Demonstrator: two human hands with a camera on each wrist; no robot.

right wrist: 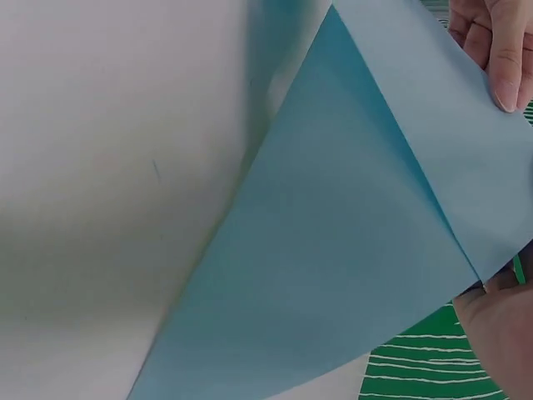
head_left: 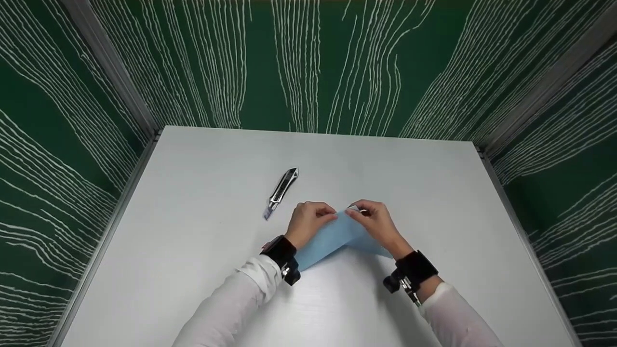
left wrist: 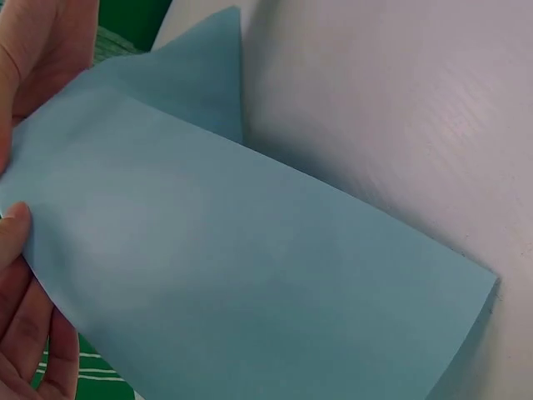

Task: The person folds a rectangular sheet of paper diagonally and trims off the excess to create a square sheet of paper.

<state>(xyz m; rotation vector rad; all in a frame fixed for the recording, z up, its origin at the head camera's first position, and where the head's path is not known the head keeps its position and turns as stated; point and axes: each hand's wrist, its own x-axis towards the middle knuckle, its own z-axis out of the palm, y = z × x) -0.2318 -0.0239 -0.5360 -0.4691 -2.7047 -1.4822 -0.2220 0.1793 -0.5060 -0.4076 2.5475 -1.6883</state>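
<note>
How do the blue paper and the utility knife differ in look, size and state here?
The blue paper is plain light blue; the utility knife is black and silver. The paper is broad, the knife narrow. The left hand and right hand hold the paper; the knife lies untouched. Both are at the white table.

Over the bench [head_left: 207, 207], a sheet of paper [head_left: 332, 236] is held at its far edge by the left hand [head_left: 308, 221] and, near it, the right hand [head_left: 379, 224]. Beyond and to the left of both, a cutter [head_left: 282, 189] is laid on the bench, which is bounded by walls [head_left: 260, 72] behind, at left and at right
</note>
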